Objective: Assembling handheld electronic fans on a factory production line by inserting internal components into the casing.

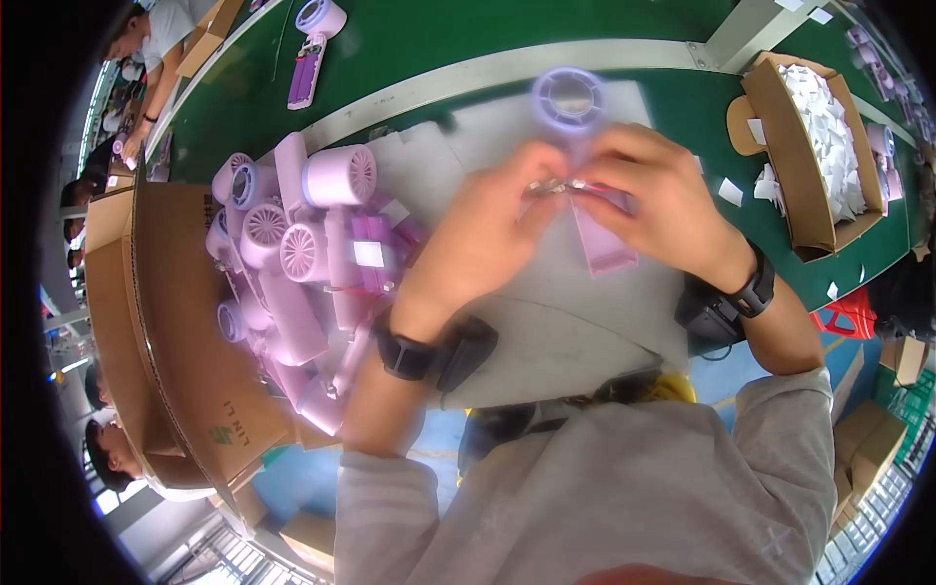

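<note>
A lilac handheld fan lies on the pale mat in front of me, its round fan head (569,100) away from me and its open handle shell (606,239) toward me. Over the handle, my left hand (497,210) is closed, pinching a small pale wire connector (552,184). My right hand (658,195) meets it from the other side, fingertips closed on the same small part and its wires. Motion blur and the fingers hide whether the ends are joined. To the left, a pile of lilac fan bodies (302,252) lies beside my left forearm.
An open carton (210,341) stands left of the pile. At the right, a cardboard box (799,166) holds many white paper slips, with several loose nearby. Another fan with a purple battery (308,73) lies beyond the metal rail (468,88). A person's arm (153,102) shows far left.
</note>
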Demonstrator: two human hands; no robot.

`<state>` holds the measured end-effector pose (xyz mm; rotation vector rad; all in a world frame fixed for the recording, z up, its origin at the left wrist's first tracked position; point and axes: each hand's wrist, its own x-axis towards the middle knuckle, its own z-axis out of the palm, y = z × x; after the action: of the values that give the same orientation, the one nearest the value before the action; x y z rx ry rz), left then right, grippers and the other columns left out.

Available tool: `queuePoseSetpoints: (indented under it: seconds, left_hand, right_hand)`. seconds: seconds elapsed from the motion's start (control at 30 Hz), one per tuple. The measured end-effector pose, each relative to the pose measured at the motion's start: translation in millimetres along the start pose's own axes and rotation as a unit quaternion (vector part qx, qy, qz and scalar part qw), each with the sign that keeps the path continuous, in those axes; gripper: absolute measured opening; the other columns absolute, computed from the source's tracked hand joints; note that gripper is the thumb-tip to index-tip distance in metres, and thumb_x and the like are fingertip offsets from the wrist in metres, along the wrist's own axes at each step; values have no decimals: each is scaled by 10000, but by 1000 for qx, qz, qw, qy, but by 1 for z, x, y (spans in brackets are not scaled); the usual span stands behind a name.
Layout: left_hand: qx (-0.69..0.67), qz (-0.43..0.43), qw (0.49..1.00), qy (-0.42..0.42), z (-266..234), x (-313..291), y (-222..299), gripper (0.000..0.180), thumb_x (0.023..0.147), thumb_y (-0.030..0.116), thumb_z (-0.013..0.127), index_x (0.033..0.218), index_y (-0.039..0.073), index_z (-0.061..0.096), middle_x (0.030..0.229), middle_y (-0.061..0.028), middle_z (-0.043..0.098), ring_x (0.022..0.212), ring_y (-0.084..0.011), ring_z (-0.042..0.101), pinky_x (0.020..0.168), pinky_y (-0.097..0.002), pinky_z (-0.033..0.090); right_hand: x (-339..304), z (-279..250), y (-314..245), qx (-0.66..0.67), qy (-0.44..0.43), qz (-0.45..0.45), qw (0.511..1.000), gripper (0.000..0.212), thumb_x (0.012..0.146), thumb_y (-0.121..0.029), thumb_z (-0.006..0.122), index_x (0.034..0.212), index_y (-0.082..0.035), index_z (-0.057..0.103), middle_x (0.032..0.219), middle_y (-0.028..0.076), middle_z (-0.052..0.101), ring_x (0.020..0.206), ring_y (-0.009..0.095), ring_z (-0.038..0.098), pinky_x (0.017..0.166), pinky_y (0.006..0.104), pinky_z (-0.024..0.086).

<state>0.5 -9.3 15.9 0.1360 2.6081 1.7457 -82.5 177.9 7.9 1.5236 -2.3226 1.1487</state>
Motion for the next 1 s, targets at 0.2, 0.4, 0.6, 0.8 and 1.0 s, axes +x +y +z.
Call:
queuePoseSetpoints:
  seconds: [0.2,0.4,0.6,0.8,1.0]
  left_hand:
    - [-23,-41,999,-17,-3,0,-1,236,870,-1,662,1100,6,610,981,-72,674,920,-152,640,820,-308,526]
    - [-37,-88,995,-32,-6,-1,4,264,846,-28,662,1107,5,651,980,-57,675,912,-153,639,832,-299,531]
    - [16,16,1000,-12,-6,-1,1,231,812,-72,639,1028,-7,687,965,-66,670,884,-168,641,813,-295,530]
    - [76,37,996,-27,-8,0,1,242,801,-89,629,1022,-2,677,967,-76,651,872,-176,631,793,-301,529]
    - [-60,51,997,-12,-2,3,-9,251,806,-125,612,1015,8,652,1015,-66,619,920,-155,611,798,-292,533]
  right_hand:
    - [1,-1,-3,-18,-13,7,1000,177,675,-27,766,833,-19,685,877,78,605,759,268,607,652,348,502]
    - [1,-3,-5,-17,-28,14,999,182,655,-2,748,826,-26,691,880,73,596,772,259,600,648,343,499]
    - [-2,0,-8,-42,-36,24,998,199,638,12,729,828,-34,695,876,64,583,783,255,592,652,345,501]
    - [-4,3,-10,-69,-48,38,996,218,627,10,722,839,-40,702,881,66,573,786,264,585,663,352,505]
    - [-3,8,-6,-4,-5,50,999,232,673,22,717,899,-20,683,927,92,560,780,255,582,661,332,501]
